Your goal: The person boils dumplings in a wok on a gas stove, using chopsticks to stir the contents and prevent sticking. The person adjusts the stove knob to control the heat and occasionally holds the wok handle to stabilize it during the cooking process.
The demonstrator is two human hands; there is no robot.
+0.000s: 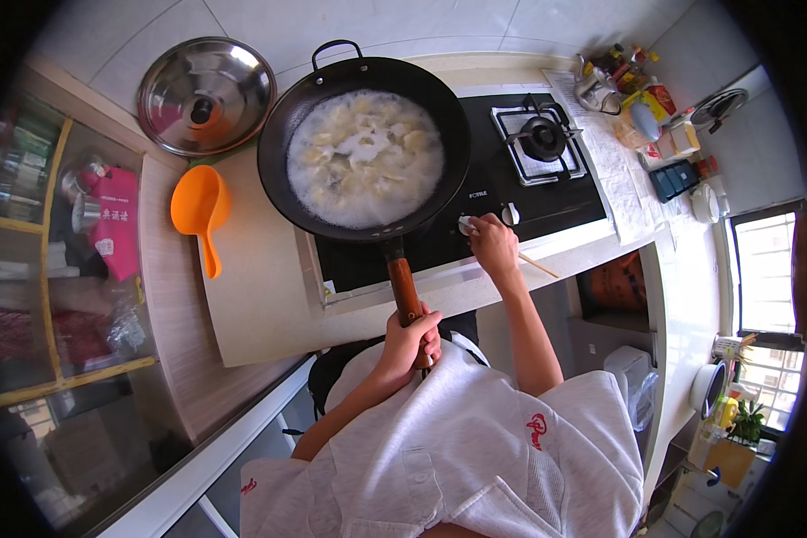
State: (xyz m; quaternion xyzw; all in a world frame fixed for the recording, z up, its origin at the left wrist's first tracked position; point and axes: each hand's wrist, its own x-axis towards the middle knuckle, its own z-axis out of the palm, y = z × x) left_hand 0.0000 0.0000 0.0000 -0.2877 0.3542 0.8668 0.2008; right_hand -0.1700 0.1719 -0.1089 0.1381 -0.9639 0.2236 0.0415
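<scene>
My left hand (407,344) is wrapped round the brown wooden handle (403,285) of a black wok (273,148). Pale dumplings (364,148) float in the wok's white, foamy water. Over at the stove's front, the fingers of my right hand (495,244) are closed on the left control knob (466,225). A thin wooden chopstick (538,265) sticks out past that hand; whether the hand also holds it, I cannot tell. The second knob (510,213) is just to the right. Beneath the wok, the left burner is hidden.
On the black glass stove (547,204), the right burner (543,139) carries no pot. A steel lid (206,97) leans at the back left, with an orange ladle-shaped scoop (201,208) in front of it. Bottles and jars (632,76) crowd the back right corner.
</scene>
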